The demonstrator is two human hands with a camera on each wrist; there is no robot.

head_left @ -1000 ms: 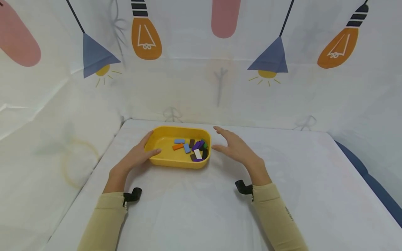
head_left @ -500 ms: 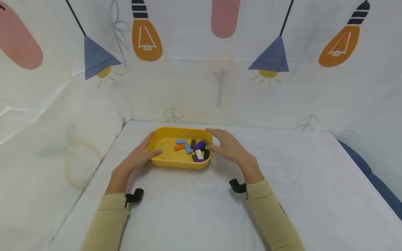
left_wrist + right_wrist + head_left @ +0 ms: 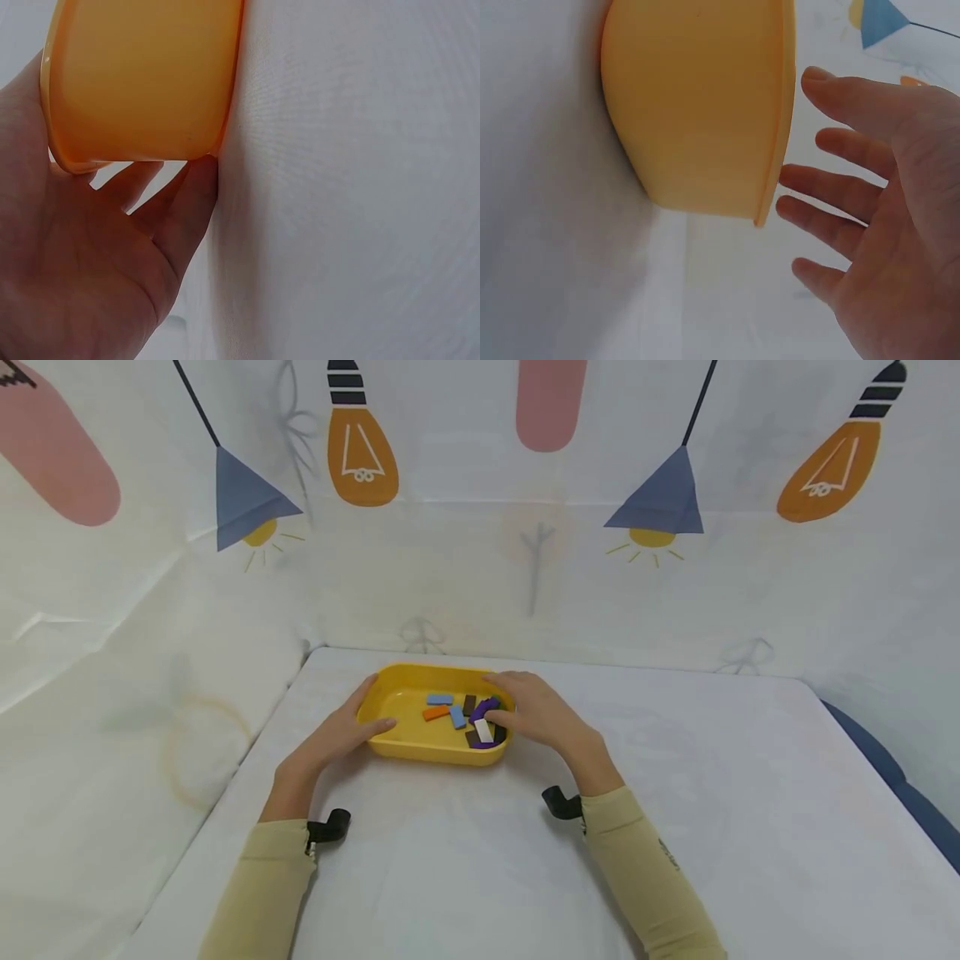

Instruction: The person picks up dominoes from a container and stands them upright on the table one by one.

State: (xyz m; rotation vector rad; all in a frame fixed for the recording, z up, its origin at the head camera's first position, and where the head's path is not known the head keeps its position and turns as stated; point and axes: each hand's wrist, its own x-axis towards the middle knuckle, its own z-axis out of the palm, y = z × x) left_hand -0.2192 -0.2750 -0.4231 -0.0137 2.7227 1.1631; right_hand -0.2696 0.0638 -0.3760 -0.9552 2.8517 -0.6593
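Yellow tray (image 3: pixel 427 751) between both grips (image 3: pixel 340 733) (image 3: pixel 542 712)

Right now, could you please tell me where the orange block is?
In the head view, the orange block lies near the middle of the yellow tray, just left of the nearer blue block.

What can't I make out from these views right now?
- Blocks: head view, some overlapped by others and by the right hand, so no sure count.
- Inside of the tray: both wrist views, hidden by its walls.
- Full length of the tray: both wrist views, cut off by the top edge.
- Sleeve print: head view, too small to read.
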